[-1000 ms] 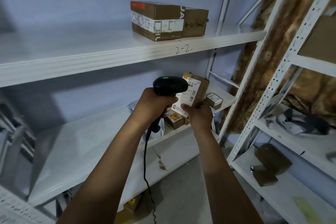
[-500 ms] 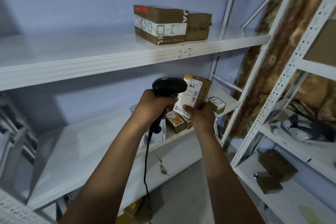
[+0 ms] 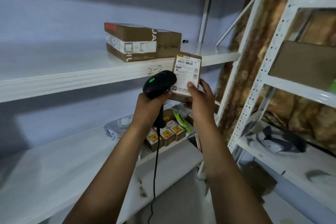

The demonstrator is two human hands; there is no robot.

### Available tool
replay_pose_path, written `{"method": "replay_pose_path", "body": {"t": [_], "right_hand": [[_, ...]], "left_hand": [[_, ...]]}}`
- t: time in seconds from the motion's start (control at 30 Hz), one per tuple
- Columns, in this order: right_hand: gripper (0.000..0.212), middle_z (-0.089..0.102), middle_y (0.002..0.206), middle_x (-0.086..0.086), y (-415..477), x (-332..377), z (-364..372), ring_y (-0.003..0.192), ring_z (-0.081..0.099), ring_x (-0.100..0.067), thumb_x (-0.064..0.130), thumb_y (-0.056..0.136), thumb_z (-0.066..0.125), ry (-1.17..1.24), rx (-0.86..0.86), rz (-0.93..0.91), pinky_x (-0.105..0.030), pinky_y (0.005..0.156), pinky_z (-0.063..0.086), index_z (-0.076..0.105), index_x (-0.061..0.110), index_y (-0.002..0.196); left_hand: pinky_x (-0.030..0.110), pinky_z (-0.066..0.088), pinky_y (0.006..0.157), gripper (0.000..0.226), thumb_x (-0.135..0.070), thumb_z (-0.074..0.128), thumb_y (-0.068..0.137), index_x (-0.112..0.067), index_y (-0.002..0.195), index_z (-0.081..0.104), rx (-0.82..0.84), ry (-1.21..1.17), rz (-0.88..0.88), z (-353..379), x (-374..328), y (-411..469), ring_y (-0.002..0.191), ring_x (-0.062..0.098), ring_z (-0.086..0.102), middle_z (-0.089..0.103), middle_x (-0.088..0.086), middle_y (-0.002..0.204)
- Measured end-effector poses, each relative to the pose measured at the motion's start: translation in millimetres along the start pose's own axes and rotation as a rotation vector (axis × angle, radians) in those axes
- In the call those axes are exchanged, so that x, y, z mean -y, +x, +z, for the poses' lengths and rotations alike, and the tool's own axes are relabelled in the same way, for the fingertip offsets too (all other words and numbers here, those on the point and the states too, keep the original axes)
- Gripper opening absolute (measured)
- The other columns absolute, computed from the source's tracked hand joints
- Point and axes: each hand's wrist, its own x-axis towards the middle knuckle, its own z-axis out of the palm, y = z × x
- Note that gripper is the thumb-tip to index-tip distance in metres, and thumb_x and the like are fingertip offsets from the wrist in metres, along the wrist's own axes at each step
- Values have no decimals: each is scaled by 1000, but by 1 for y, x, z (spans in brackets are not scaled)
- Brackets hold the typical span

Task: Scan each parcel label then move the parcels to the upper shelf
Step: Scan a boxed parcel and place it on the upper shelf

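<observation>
My right hand grips a small brown parcel with a white label facing me, held up level with the front edge of the upper shelf, which is marked "2-2". My left hand grips a black corded barcode scanner with a green light lit, its head right beside the parcel's label. Two brown cartons stand side by side on the upper shelf, just left of and behind the held parcel. Several small boxes with yellow labels sit on the lower shelf under my hands.
A crumpled white poly bag lies on the lower shelf. A second white rack stands at the right, holding a cardboard box and grey bags. The scanner cord hangs down between my arms.
Both hands rose from the lower shelf level, bringing the parcel and scanner up to the upper shelf's edge. The view tilted up and moved closer.
</observation>
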Motion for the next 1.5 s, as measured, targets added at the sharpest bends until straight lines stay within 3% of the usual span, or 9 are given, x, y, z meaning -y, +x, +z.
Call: {"method": "replay_pose_path", "body": {"t": [0.17,0.3,0.4,0.6,0.73,0.97,1.13,1.37,1.5], "right_hand": [[11,75,91,21,61,19,-23,90,73,-4,37,96,66,-194,85,-73,-49,89,62,72,45,92],[9,73,104,19,113,19,-31,101,71,-10,40,93,67,-225,187,-88,-50,90,61,68,46,99],[27,72,113,9,169,16,-35,102,72,-14,34,95,69,-206,226,-86,-46,79,65,63,33,121],[22,71,110,7,278,13,-38,96,72,-12,33,99,65,-177,320,-99,-28,66,63,61,28,120],[22,73,112,-1,337,8,-34,97,75,-19,34,99,63,-185,372,-69,-28,66,63,64,26,119],[43,78,83,-11,413,-20,-13,87,75,-34,44,70,68,-232,436,-16,-59,88,60,74,9,95],[29,77,95,-3,442,-32,15,93,73,-24,50,77,73,-208,518,38,-52,91,60,70,22,85],[26,66,106,-5,455,-47,35,95,60,-26,31,100,58,-486,681,-88,-31,78,44,64,9,113],[21,66,116,-11,457,-55,43,111,62,-35,28,99,59,-739,740,-191,-46,101,48,56,14,114]], "left_hand": [[42,58,97,17,-22,81,87,-34,99,77,-86,-144,130,58,8,24,100,17,75,80,-3,98],[40,57,90,33,-16,79,89,-48,85,79,-150,-165,194,100,13,59,90,13,74,78,-8,85],[36,59,89,22,-16,79,89,-38,88,78,-165,-132,245,131,13,104,94,12,75,80,-9,90],[13,52,62,20,-14,81,86,-31,85,70,-191,-59,338,182,17,198,70,-4,69,73,-18,70],[6,50,61,32,-13,82,84,-40,83,65,-182,54,369,205,20,242,73,-12,67,71,-21,71],[24,55,71,21,-18,80,85,-38,82,74,-263,291,301,225,20,282,81,1,70,77,-8,84],[23,52,80,24,-22,81,86,-46,89,75,-273,384,194,224,18,289,88,-7,69,78,-20,94],[32,56,89,20,-21,81,86,-33,102,78,-357,448,124,223,14,292,91,3,72,79,-9,96],[38,55,85,14,-28,82,84,-30,97,78,-395,487,130,226,19,292,91,15,71,77,2,92]]}}
